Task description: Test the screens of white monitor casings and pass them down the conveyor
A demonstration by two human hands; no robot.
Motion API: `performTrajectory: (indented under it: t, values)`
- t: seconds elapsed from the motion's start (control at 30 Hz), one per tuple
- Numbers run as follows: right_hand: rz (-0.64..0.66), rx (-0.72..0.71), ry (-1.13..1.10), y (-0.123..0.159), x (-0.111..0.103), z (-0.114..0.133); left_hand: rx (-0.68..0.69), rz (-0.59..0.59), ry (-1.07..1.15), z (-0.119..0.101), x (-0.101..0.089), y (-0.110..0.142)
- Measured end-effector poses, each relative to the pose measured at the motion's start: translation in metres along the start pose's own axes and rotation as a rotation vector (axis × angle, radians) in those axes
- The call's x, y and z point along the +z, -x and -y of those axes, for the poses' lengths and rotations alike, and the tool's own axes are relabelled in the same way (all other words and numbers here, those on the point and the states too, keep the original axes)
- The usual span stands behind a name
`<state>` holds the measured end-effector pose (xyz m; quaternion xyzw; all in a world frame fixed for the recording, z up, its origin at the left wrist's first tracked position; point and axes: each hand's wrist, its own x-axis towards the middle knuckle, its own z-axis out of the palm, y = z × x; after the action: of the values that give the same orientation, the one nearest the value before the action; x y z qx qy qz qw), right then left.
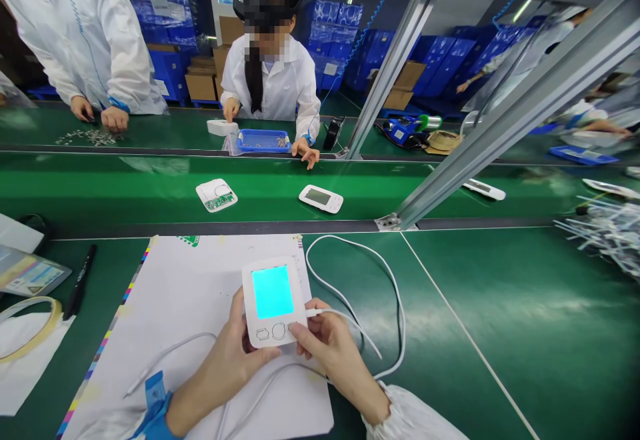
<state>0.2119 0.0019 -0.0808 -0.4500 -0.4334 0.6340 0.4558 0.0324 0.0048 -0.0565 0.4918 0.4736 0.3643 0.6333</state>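
Observation:
A white handheld device (250, 293) with a lit cyan screen and a row of buttons is held up over a white sheet (190, 293). My left hand (233, 353) grips its left side and lower edge, thumb along the bottom. My right hand (330, 343) closes on its lower right corner, with the thumb at the right-hand button. A white cable (395, 280) runs from the device's right side, past my right fingers, and loops on the green table. Another thin white cable (175, 347) lies across the sheet under my left forearm.
A green conveyor belt (265, 177) crosses ahead, carrying a white panel with circuit board (217, 195) and a white device (321, 199). A metal post (475, 113) slants at right. Tape (50, 333) and a black marker (80, 283) lie left. Co-workers sit opposite, near a blue tray (265, 150).

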Motion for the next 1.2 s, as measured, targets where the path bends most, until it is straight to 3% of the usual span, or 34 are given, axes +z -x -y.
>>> performTrajectory:
  t: [0.9, 1.2]
  values:
    - [-0.036, 0.013, -0.057, 0.0023, 0.004, 0.0026, 0.009, 0.079, -0.033, 0.0082, -0.0067, -0.0022]
    - [0.037, 0.013, -0.031, 0.0022, 0.0014, -0.0021, 0.027, 0.048, 0.006, 0.0056, -0.0053, -0.0016]
